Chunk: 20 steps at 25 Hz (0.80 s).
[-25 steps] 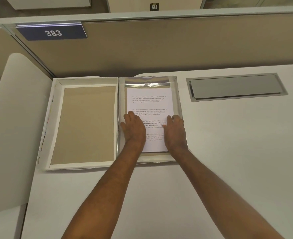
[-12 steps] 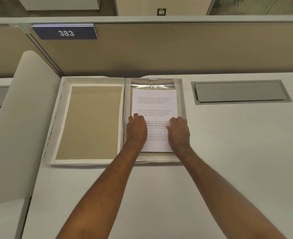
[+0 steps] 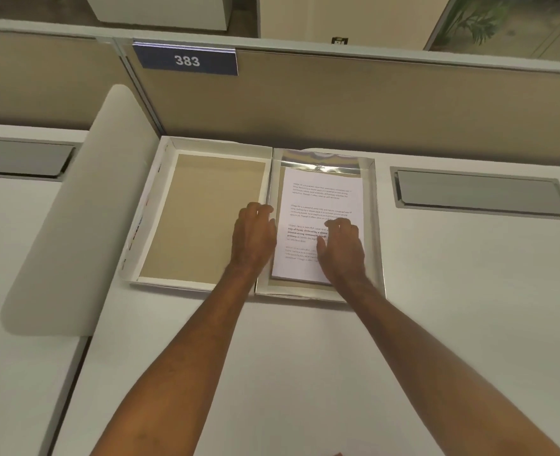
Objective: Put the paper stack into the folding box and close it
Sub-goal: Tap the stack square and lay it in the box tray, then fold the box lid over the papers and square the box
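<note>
Now flat on the white bench (image 3: 453,291): folding box (image 3: 375,225) lying open, two shallow halves side by side, touching along the middle wall. Left half (image 3: 206,218) lined in tan board, bare. Right half shiny-walled, with the paper stack (image 3: 318,199) inside, printed side up, far edge near the shiny far wall, near edge just short of the near wall.

Left hand (image 3: 253,238) palm down over the middle wall, fingers spread and loosely curled, tips at the seam beside the stack's left edge; nothing held in its grip. Right hand (image 3: 342,251) palm down on the lower right part of the stack, fingers slightly bent, thumb out toward the printed lines; pressing or resting on the top sheet, grip open and closed round nothing. Both forearms bare, reaching in from the near edge.

Behind the box, a tan partition (image 3: 370,106) with a blue sign (image 3: 186,60) reading 383. To the right, well apart, a grey hatch (image 3: 479,192) set in the bench.
</note>
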Tool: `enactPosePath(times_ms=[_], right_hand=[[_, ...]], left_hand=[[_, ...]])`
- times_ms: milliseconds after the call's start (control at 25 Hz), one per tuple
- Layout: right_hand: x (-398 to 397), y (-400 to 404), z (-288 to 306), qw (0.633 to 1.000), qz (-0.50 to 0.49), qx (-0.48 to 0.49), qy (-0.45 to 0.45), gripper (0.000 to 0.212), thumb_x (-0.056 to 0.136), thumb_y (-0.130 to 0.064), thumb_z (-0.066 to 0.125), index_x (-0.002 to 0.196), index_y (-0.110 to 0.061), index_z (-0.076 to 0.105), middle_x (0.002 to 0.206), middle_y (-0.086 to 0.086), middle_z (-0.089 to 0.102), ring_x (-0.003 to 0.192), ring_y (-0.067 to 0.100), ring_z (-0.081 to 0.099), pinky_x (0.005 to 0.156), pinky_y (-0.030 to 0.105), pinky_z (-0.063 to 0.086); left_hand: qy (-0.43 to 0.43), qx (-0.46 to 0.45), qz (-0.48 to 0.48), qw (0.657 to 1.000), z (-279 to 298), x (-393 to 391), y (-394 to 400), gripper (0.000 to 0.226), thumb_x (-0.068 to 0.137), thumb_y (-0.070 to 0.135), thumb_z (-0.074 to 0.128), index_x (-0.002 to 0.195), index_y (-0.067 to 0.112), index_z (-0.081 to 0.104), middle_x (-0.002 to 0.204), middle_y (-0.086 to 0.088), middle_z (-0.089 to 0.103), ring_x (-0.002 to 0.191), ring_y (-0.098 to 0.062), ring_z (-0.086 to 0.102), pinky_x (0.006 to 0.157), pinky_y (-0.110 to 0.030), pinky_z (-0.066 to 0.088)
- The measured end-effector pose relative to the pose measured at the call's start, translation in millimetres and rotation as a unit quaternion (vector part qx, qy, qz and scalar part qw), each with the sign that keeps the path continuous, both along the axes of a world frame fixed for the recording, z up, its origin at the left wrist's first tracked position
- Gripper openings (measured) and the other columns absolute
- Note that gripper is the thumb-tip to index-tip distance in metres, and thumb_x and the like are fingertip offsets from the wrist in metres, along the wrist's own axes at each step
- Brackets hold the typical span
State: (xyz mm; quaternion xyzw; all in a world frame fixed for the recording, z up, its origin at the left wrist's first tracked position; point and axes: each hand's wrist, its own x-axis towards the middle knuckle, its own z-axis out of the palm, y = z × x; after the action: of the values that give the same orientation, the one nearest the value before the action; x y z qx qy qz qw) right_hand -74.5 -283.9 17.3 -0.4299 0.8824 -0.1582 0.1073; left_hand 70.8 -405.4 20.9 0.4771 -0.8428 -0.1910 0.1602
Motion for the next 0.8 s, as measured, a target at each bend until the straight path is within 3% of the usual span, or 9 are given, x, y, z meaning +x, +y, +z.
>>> enactPosePath(times_ms=[200,440,560,800], right_hand=[[61.0,-20.7,6.2,0.995,0.076,-0.051,-0.033,0.035,0.100,-0.021,0.062,0.133,-0.010,0.062,0.135,0.010,0.060,0.121,0.031,0.055,0.091,0.045,0.056],[107.6,-37.2,8.6,0.990,0.121,0.007,-0.067,0.041,0.104,-0.023,0.055,0.144,-0.016,0.055,0.147,0.007,0.048,0.131,0.030,0.050,0.086,0.047,0.059],[114.6,-38.7,5.1,0.987,0.135,0.051,-0.072,0.045,0.106,-0.019,0.049,0.151,-0.012,0.048,0.158,0.008,0.039,0.138,0.031,0.048,0.092,0.048,0.056],[116.1,-38.8,2.9,0.983,0.141,0.084,-0.076,0.049,0.104,-0.008,0.049,0.152,-0.007,0.044,0.161,0.009,0.034,0.130,0.035,0.055,0.090,0.045,0.055]], left_hand=[[-0.016,-0.021,0.142,0.989,5.6,74.5,-36.9,0.033,0.098,0.017,0.063,0.130,0.012,0.067,0.136,-0.012,0.061,0.123,-0.033,0.057,0.100,-0.045,0.051],[-0.093,0.007,0.254,0.963,-10.9,140.3,-50.7,0.050,0.093,0.020,0.068,0.140,0.006,0.055,0.147,-0.016,0.051,0.135,-0.039,0.049,0.110,-0.051,0.038],[-0.116,0.024,0.309,0.944,-15.8,159.1,-57.4,0.057,0.089,0.016,0.068,0.141,0.003,0.049,0.142,-0.019,0.054,0.129,-0.041,0.052,0.103,-0.053,0.041],[-0.132,0.055,0.351,0.925,-9.4,179.8,-80.7,0.038,0.089,-0.003,0.057,0.128,-0.003,0.056,0.131,-0.025,0.054,0.119,-0.044,0.055,0.094,-0.053,0.047]])
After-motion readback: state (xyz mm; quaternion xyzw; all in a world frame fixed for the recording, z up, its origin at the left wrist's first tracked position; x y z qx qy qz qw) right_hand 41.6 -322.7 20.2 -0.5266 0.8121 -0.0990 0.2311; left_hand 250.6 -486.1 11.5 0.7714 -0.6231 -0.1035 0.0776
